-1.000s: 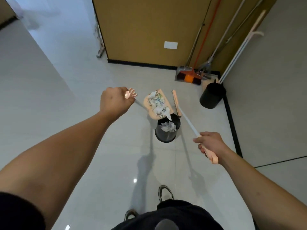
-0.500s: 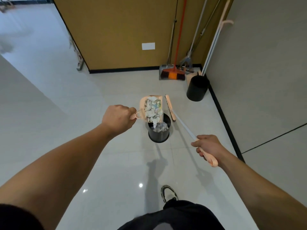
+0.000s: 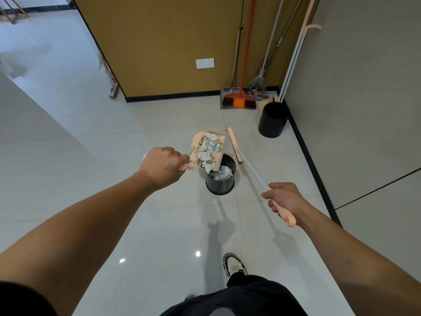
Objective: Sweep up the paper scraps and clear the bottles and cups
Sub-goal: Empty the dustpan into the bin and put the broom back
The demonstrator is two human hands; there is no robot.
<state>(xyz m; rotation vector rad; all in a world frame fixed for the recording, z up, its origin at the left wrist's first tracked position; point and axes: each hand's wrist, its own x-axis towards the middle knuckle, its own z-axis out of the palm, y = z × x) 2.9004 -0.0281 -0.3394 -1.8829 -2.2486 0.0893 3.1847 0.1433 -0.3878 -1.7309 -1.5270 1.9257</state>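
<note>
Paper scraps (image 3: 208, 150): I see them heaped in the peach dustpan (image 3: 210, 148), which is tipped over the black bin (image 3: 220, 180); some scraps already lie inside it.
Left hand (image 3: 163, 164): my fist is closed round the dustpan's handle, knuckles up.
Right hand (image 3: 283, 198): my fingers are wrapped round the peach grip of the broom (image 3: 248, 164), its head held in the air just beside the bin.
Spill risk: I judge the pan's mouth wider than the bin's opening, so a fast tip could send scraps over the rim onto the floor (image 3: 159, 224).
Knock risk: the bin looks light; the pan's lip or the broom head touching it could topple it.
Snag risk: scraps may catch on the pan's comb teeth and drop late, away from the bin.
Second bin (image 3: 273, 120): stands near the corner by other brooms, well apart.
Bottles and cups: none in view.
</note>
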